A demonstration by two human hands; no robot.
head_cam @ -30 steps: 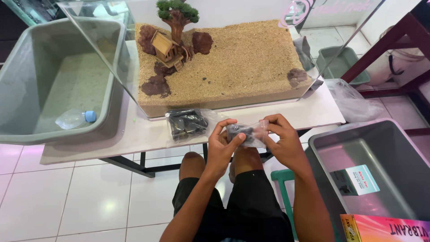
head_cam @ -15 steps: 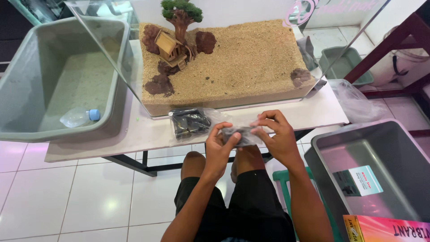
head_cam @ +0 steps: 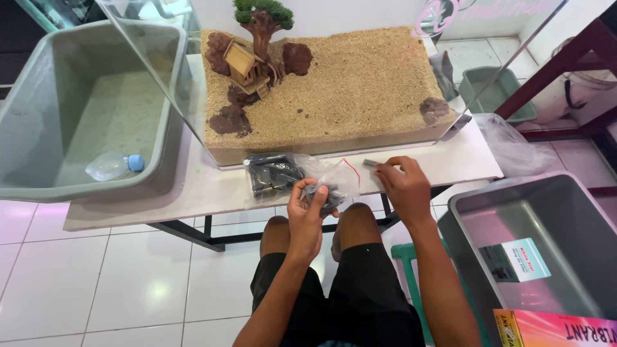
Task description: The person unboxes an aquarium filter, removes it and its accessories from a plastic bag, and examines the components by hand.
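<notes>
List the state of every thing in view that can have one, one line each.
left hand: gripping the clear bag
clear bag: open, dark pieces inside
right hand: pinching a small dark piece
second bag: lying on the table
glass tank: sand-filled, decorated
plastic bottle: capped, lying in the green tub

Clear crinkly plastic bag [head_cam: 331, 180] in left hand [head_cam: 307, 215], glossy. Small grey piece [head_cam: 371, 164] in right hand [head_cam: 405, 186], metal-looking. Coarse matt sand [head_cam: 360, 90] in glass tank [head_cam: 160, 83]. Grey plastic tub [head_cam: 38, 128], dull. Glossy floor tiles [head_cam: 128, 283].
</notes>
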